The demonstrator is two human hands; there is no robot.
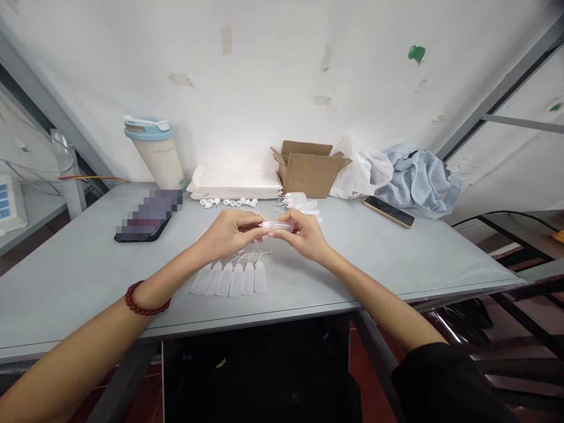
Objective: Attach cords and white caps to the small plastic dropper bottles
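Note:
A small translucent squeeze bottle (282, 225) lies sideways between my hands over the middle of the table. My right hand (307, 235) is closed around its body. At its white capped end, my left hand (231, 232) pinches with thumb and fingers; part of the cap is hidden by the fingertips. Nearer to me, several like bottles (238, 279) lie side by side in a row, thin bent spouts pointing away. Behind my hands, several white caps (240, 202) sit in a line. More translucent bottles (304, 202) lie in a loose group beyond my right hand.
Along the wall stand a tumbler with a blue lid (156, 153), a stack of white trays (238, 182), an open cardboard box (311, 175), a white plastic bag (361, 170) and a light blue cloth (418, 182). Phones lie at left (150, 217) and right (388, 211).

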